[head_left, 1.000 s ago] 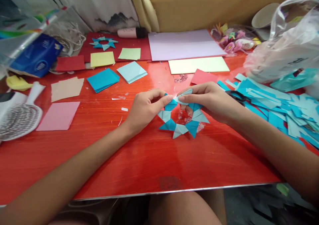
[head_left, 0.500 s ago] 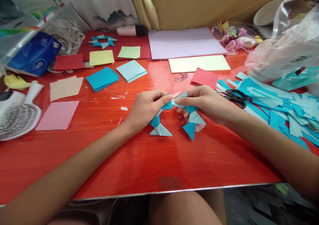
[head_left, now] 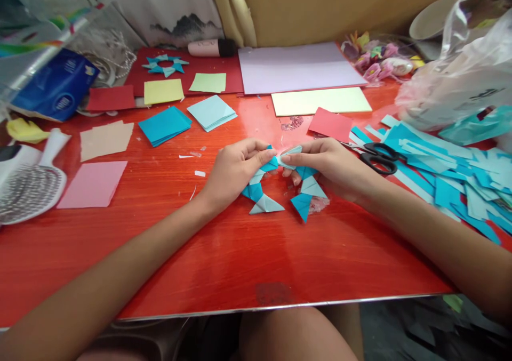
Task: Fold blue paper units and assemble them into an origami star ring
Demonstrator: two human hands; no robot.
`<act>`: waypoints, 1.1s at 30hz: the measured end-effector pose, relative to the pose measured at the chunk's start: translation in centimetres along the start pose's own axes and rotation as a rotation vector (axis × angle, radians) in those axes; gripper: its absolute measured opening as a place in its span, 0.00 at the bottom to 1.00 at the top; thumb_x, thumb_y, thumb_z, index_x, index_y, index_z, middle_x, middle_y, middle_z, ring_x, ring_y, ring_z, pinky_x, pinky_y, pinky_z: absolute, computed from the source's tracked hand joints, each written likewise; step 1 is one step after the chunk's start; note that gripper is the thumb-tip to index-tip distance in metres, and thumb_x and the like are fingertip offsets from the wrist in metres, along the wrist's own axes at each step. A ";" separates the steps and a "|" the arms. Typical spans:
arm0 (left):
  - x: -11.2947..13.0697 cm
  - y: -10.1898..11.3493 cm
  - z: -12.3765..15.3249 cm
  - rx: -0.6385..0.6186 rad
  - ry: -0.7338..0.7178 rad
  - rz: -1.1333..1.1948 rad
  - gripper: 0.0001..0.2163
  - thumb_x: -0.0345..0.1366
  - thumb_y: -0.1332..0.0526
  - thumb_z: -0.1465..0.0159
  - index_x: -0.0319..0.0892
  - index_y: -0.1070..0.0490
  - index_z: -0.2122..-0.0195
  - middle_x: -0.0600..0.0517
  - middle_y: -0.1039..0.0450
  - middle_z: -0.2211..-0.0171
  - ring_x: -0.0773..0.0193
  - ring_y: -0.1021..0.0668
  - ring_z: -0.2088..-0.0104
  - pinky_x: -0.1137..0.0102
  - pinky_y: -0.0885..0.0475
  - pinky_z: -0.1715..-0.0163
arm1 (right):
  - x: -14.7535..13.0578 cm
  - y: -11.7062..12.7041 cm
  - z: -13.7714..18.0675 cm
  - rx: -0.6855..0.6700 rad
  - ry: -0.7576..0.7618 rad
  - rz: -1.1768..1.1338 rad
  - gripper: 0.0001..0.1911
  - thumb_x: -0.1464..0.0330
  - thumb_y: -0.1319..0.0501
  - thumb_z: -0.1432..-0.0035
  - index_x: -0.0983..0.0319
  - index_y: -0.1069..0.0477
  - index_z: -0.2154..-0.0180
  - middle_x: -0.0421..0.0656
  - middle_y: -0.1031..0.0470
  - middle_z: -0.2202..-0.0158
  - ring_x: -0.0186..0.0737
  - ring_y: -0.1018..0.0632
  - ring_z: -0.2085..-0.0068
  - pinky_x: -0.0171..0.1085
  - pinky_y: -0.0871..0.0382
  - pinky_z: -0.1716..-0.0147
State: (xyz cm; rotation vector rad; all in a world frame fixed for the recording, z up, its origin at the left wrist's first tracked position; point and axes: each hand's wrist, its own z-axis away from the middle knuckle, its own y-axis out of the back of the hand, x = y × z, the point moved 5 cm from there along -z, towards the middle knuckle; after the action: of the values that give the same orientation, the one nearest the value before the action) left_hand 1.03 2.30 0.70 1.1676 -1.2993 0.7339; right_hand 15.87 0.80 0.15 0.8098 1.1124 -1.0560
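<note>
Between my two hands hangs an origami star ring (head_left: 256,191) of folded dark-blue and pale-blue paper, its two lower ends apart. My left hand (head_left: 236,171) pinches its left side at a dark-blue fold, thumb on top. With thumb and fingers, my right hand (head_left: 328,163) grips a pale-blue fold at the top right. The two held folds meet between my fingertips; I cannot tell how far one sits inside the other. Behind, on a dark red sheet, lies a closed origami star ring (head_left: 165,66) in the same colours.
Black-handled scissors (head_left: 378,157) lie beside a heap of blue paper strips (head_left: 452,174) at right. Dark-blue squares (head_left: 165,126), pale-blue squares (head_left: 212,112) and pink squares (head_left: 93,184) lie to the left. A hairbrush (head_left: 32,185) is at far left, a plastic bag (head_left: 464,78) at far right.
The ring's lower left end has swung right and slightly up, toward the other end, so the gap between them is narrower. Both hands keep their grip and have barely moved.
</note>
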 end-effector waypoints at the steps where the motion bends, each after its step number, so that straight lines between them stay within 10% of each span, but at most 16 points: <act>1: 0.0 0.0 0.0 0.005 0.001 -0.009 0.10 0.42 0.39 0.43 0.40 0.28 0.70 0.54 0.28 0.76 0.70 0.29 0.77 0.75 0.37 0.80 | 0.0 -0.1 0.0 -0.003 -0.006 -0.005 0.12 0.62 0.35 0.51 0.66 0.27 0.75 0.41 0.29 0.82 0.31 0.28 0.82 0.31 0.36 0.84; 20: 0.1 0.3 0.1 0.078 0.059 0.037 0.13 0.46 0.42 0.41 0.42 0.29 0.63 0.54 0.30 0.74 0.70 0.30 0.77 0.76 0.38 0.80 | 0.3 -0.5 0.3 0.086 -0.051 -0.146 0.10 0.65 0.34 0.53 0.66 0.28 0.77 0.40 0.31 0.84 0.29 0.31 0.83 0.30 0.36 0.84; 33: -0.3 0.5 -0.1 0.070 0.018 0.014 0.12 0.41 0.41 0.42 0.39 0.31 0.78 0.54 0.34 0.78 0.70 0.33 0.76 0.74 0.37 0.75 | 0.1 0.6 -0.4 0.141 -0.013 -0.235 0.07 0.67 0.34 0.51 0.65 0.27 0.72 0.43 0.26 0.75 0.30 0.26 0.77 0.30 0.28 0.77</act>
State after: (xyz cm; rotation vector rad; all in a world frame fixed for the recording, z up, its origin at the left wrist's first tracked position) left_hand 0.53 2.60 0.57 1.2066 -1.2769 0.8038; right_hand 16.33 1.33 -0.01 0.7948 1.1509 -1.3461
